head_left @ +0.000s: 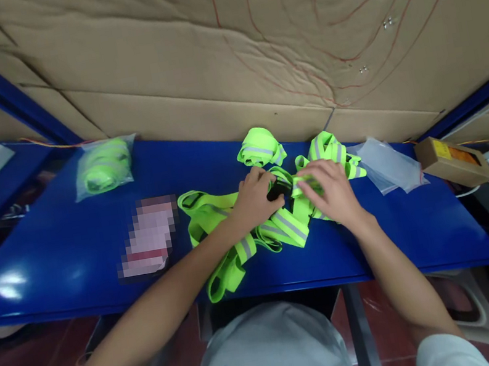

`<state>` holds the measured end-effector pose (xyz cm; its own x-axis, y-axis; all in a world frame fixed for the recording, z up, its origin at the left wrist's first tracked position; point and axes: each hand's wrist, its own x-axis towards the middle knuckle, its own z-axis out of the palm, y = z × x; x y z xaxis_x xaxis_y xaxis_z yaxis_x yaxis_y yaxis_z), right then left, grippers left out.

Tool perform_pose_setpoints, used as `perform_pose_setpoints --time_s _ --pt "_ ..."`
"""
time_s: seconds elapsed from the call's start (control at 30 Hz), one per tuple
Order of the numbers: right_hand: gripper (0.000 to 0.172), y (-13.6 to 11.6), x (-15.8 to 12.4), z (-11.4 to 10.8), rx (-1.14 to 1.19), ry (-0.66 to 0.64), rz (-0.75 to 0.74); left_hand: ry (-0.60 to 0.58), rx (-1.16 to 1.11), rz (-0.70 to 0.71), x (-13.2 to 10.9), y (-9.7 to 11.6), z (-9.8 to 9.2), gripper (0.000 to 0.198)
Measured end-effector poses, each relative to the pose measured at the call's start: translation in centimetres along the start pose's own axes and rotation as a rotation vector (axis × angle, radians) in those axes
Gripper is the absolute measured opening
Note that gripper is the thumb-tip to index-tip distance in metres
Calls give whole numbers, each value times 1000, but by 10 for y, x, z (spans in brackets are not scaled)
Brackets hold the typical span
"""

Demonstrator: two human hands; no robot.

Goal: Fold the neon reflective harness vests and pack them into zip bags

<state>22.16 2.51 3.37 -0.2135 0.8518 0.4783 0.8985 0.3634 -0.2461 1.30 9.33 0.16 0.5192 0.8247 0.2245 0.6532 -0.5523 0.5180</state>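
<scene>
Across the middle of the blue table [73, 255], yellow-green reflective straps [285, 226] lay in a loose, looped heap beneath both hands. The left hand [257, 198] was curled around a black piece [279, 188], its form partly hidden; the right hand [331, 192], just beside it, appeared to pinch a strap, the grip slightly blurred. Handling, judged by eye: light, soft and limp, hardly fragile, perhaps a little slick, liable to tangle. Best hold was judged to be flat webbing next to the black piece, as slack loops would likely fold.
</scene>
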Motion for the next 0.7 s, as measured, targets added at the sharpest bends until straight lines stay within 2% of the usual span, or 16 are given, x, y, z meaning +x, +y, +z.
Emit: perform_pose_setpoints --time_s 0.07,0.13,0.2,0.27,0.4,0.5,0.7 --pt "35 2 1 -6 10 70 83 117 -11 76 -2 3 -2 36" --pt "41 3 1 -7 167 -10 109 248 -6 166 -5 6 -4 32" --pt "44 1 -1 -3 370 -117 144 310 3 224 -7 8 -5 28" --pt "46 -4 -3 4 479 -118 230 317 18 227 -8 8 -4 27" --pt "39 -11 -6 14 478 9 359 244 26 144 -6 6 -1 30" --pt "35 -13 -6 16 457 1 321 190 -9 121 -5 3 1 25" --pt "28 -20 -5 14 355 7 282 240 30 246 -9 7 2 18"
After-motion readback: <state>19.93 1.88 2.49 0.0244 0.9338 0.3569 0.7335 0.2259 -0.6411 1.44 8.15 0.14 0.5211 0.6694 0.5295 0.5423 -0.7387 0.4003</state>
